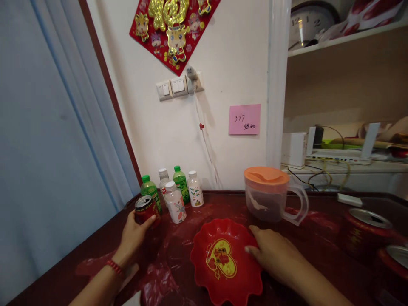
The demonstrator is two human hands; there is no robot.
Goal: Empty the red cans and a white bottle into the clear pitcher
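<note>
My left hand [135, 231] is wrapped round a red drink can [147, 208] with a dark top, close to the bottles at the table's left back. At the middle front lies a red scalloped plate [204, 272] with a gold heart printed in it. My right hand [267, 250] grips the plate's right rim, its thumb over the edge and the other fingers mostly out of sight. Behind the can stand a green-capped bottle [149, 187] and a white-capped bottle [175, 204] with a printed label.
More bottles stand by the wall, among them a green one [181, 185] and a white-capped one [195, 191]. An orange-lidded pitcher [263, 199] stands behind my right hand. Two red cans [363, 233] are at the right. Crumpled clear plastic [159, 280] lies in front.
</note>
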